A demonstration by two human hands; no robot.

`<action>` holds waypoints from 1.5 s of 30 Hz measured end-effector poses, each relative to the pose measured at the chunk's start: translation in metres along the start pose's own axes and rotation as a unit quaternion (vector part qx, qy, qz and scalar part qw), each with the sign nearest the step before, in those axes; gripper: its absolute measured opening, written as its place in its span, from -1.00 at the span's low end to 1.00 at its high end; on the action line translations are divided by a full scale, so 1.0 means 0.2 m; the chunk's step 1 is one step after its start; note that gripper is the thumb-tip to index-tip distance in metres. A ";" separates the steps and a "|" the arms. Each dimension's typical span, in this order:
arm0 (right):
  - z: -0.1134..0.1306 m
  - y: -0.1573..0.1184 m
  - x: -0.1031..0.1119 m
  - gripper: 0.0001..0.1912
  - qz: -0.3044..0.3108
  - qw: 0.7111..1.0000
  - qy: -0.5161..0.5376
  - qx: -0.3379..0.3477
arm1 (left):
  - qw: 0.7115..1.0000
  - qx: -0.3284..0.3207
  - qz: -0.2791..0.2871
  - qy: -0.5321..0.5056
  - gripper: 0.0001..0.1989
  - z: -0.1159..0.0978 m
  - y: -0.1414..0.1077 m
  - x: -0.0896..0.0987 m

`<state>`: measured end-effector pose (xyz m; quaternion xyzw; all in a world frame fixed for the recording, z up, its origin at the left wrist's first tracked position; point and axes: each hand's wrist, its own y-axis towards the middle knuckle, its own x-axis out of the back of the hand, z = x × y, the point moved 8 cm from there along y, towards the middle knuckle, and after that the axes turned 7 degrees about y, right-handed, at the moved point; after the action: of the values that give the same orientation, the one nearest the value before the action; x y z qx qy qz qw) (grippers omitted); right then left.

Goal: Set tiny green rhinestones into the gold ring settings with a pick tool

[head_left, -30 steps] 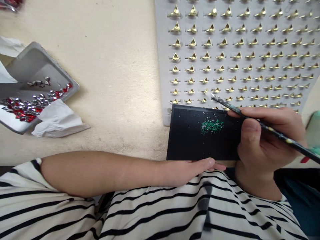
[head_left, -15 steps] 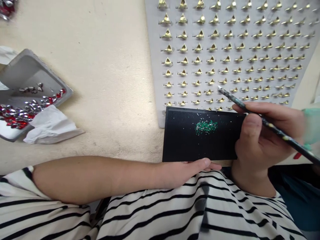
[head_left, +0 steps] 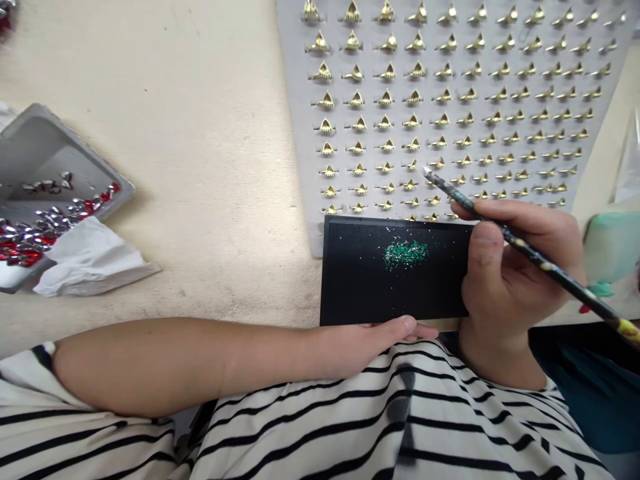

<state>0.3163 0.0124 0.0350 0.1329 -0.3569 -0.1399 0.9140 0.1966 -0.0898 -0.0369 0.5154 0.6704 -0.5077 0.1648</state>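
The right hand (head_left: pixel 515 280) pinches a speckled pick (head_left: pixel 540 257) firmly, tip poised low over gold settings (head_left: pixel 413 122) on a grey board (head_left: pixel 300 133); the open left hand (head_left: pixel 370 340) steadies a black pad (head_left: pixel 360 293) bearing green gems (head_left: pixel 405 255).

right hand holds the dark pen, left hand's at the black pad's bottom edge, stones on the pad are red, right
No: the stones on the black pad are green, not red, as the head view shows; the right hand with the dark pen and the left hand are as you say.
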 end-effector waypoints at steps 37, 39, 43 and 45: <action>0.04 0.02 0.07 -0.84 0.002 0.995 0.040 0.094 | 1.000 -0.005 -0.011 -0.017 -0.42 0.01 0.00 0.00; 0.04 0.02 0.10 -0.85 0.005 0.990 0.090 0.106 | 1.000 -0.004 -0.006 -0.021 -0.41 0.01 0.00 -0.01; 0.03 0.01 0.09 -0.84 0.017 0.988 0.118 0.101 | 1.000 -0.010 -0.006 -0.004 -0.41 -0.01 0.00 0.00; 0.03 0.00 0.08 -0.87 0.026 0.988 0.113 0.099 | 1.000 -0.013 -0.009 0.003 -0.40 -0.01 0.00 0.00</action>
<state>0.3237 0.0066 0.0496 0.2287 -0.2673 -0.0639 0.9339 0.1968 -0.0881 -0.0359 0.5090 0.6819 -0.4986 0.1653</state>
